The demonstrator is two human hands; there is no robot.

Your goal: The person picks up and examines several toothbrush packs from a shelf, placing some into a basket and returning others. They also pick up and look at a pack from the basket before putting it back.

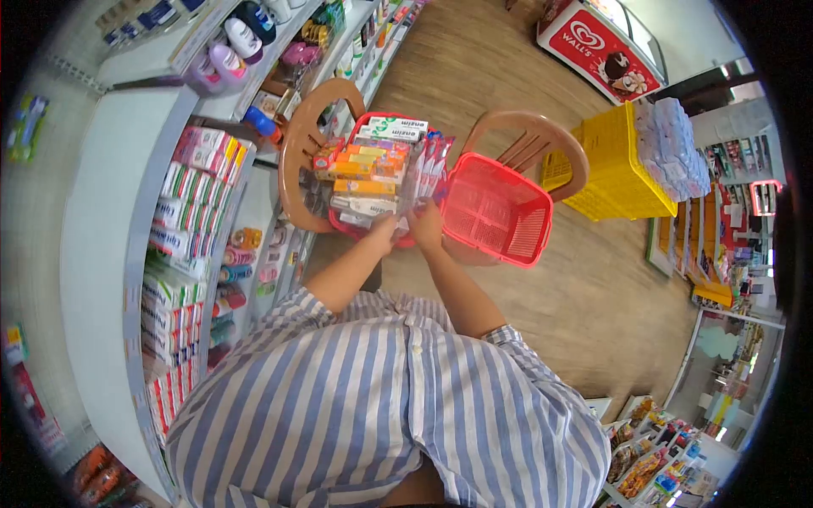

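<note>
A red basket (pixel 345 224) on a brown plastic chair (pixel 296 173) is filled with boxes: white Enzim toothpaste boxes (pixel 396 129) at the far end and orange boxes (pixel 364 186) in the middle. Along its right side lie packaged toothbrushes (pixel 434 165) in clear and red wrapping. At the near right edge, my left hand (pixel 385 234) and my right hand (pixel 426 223) come close together, fingers closed around a clear plastic packet (pixel 406 203). Its contents are hard to make out. Just right of my right hand stands a second red basket (pixel 495 207), with nothing visible inside.
Shelves at left hold toothpaste boxes (pixel 174 313) and roll-on deodorants (pixel 227 61). A second brown chair (pixel 542 135) supports the right basket. Beyond it are a yellow crate (pixel 605 165) with wrapped packs (pixel 669 148), and a red Wall's freezer (pixel 597 51). Wooden-look floor (pixel 584 279) lies between.
</note>
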